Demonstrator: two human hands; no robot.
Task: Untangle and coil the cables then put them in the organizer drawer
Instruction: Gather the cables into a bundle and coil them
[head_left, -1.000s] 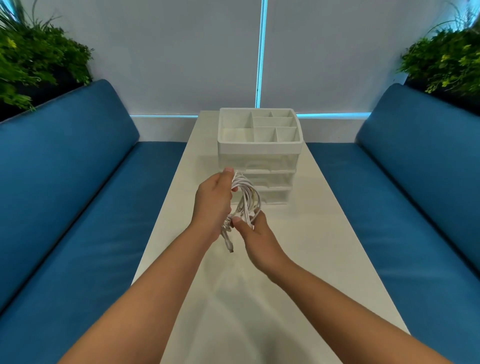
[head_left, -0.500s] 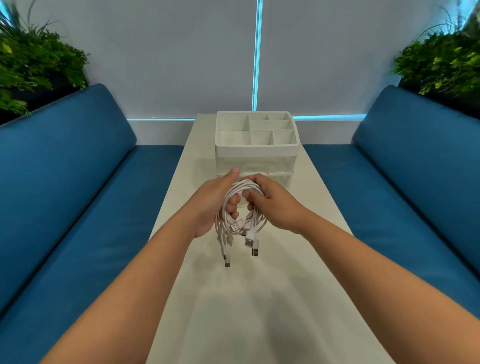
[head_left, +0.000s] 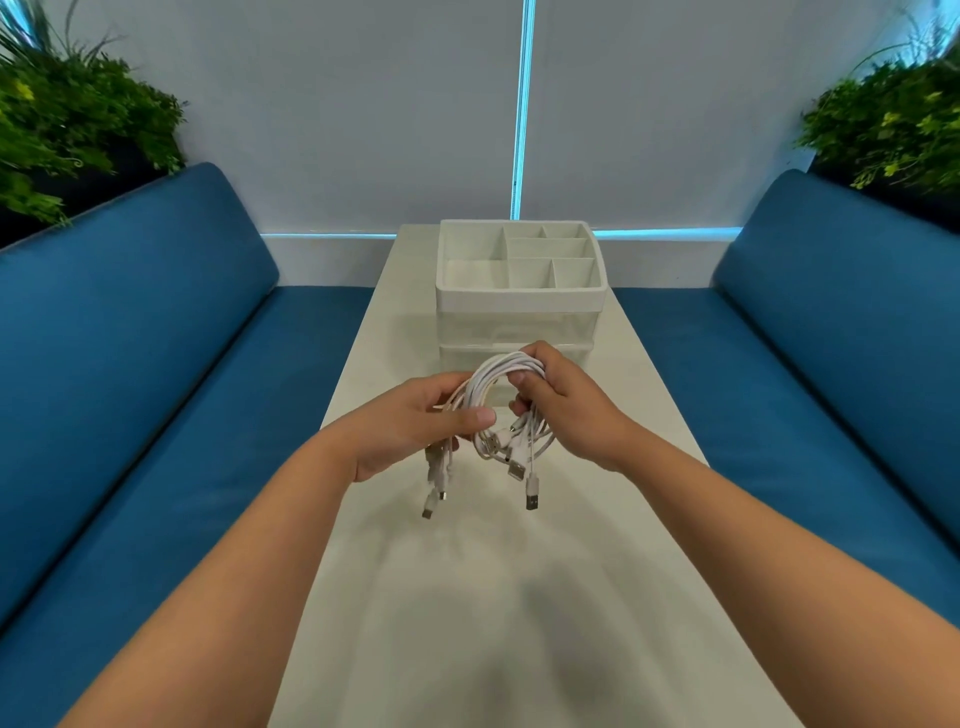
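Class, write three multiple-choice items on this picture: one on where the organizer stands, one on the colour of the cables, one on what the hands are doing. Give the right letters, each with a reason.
1. Where does the organizer stand?
A. on the white table, beyond the hands
B. on the left sofa
C. on the floor

2. What colour are the cables?
A. black
B. white
C. red

3. How are the cables held?
A. lying loose on the table
B. by one hand only
C. by both hands, above the table

Answers: 1 A, since it sits on the table at the far end. 2 B, since the whole bundle and its plugs are white. 3 C, since the left hand and the right hand both grip the bundle, with the plug ends dangling.
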